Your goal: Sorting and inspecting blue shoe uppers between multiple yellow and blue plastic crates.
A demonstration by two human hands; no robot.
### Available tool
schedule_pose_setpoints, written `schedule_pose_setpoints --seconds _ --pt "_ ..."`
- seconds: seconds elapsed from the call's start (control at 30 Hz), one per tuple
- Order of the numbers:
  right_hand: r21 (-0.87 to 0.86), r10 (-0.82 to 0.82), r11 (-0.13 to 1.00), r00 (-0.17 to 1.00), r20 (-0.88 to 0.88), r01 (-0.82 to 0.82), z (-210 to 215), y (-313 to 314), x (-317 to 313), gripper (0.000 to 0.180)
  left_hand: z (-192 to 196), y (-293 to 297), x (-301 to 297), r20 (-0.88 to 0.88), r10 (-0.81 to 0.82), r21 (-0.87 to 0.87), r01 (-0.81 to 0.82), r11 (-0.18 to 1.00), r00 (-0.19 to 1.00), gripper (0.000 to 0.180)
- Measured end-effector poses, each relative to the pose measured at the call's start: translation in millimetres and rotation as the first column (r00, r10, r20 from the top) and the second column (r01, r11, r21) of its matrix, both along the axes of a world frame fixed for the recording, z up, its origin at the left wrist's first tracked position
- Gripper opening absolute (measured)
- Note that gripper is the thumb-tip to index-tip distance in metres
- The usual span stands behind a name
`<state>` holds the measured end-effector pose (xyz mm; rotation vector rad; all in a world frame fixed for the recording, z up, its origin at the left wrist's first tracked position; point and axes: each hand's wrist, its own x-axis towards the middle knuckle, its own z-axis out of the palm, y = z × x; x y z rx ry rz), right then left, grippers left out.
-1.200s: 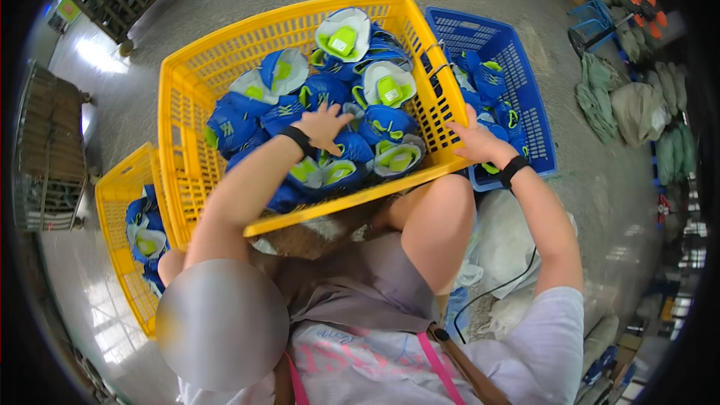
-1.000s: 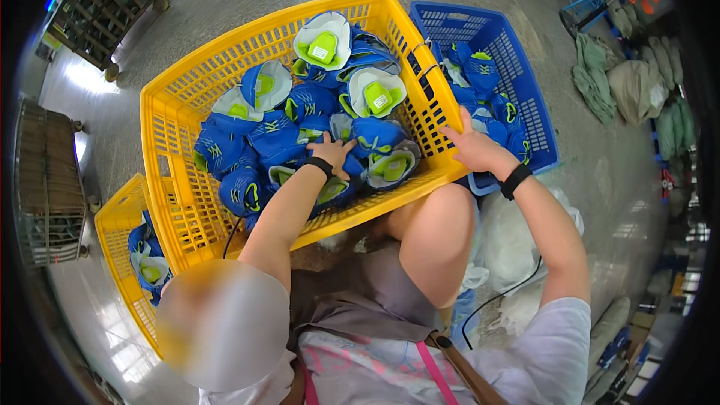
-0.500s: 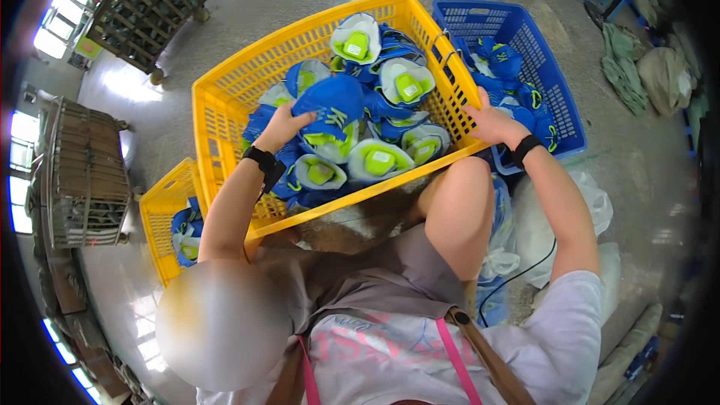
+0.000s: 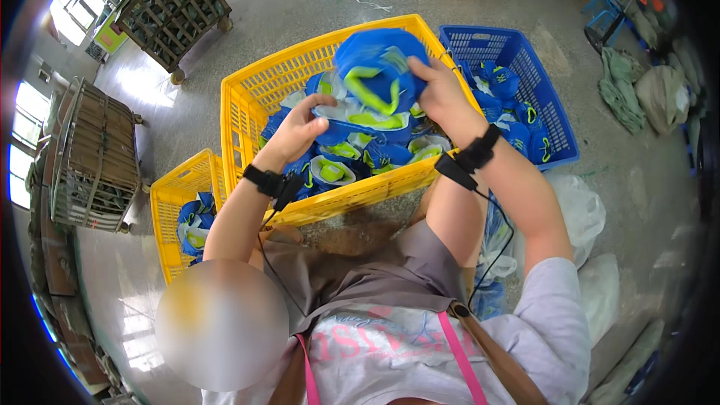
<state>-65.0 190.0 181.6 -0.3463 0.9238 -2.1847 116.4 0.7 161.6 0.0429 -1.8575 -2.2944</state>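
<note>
A big yellow crate (image 4: 247,116) in front of me is filled with blue and lime-green shoe pieces. My right hand (image 4: 442,94) grips one blue and green shoe piece (image 4: 375,75) lifted above the crate. My left hand (image 4: 296,131) holds the lower white-and-blue edge of that same lifted stack over the crate's middle. Both wrists wear black bands with a cable.
A blue crate (image 4: 551,116) with more blue pieces stands to the right, and a smaller yellow crate (image 4: 169,202) sits at the left. Metal wire carts (image 4: 97,154) are at the far left, and white plastic bags (image 4: 581,214) lie by my right elbow.
My right hand came off the yellow crate's rim and took hold of a blue piece. Both hands have raised it above the pile.
</note>
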Motion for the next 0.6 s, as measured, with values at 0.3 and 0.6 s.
schedule_pose_setpoints --seconds 0.3,0.6 --pt "0.15 0.087 0.985 0.996 -0.017 -0.084 0 70 0 0.035 22 -16 26 0.384 0.226 -0.34 -0.091 0.936 0.895 0.029" --pt "0.37 0.464 0.882 0.669 -0.581 -0.291 5 31 42 0.051 34 26 14 0.303 0.169 -0.158 -0.125 0.98 0.938 0.046"
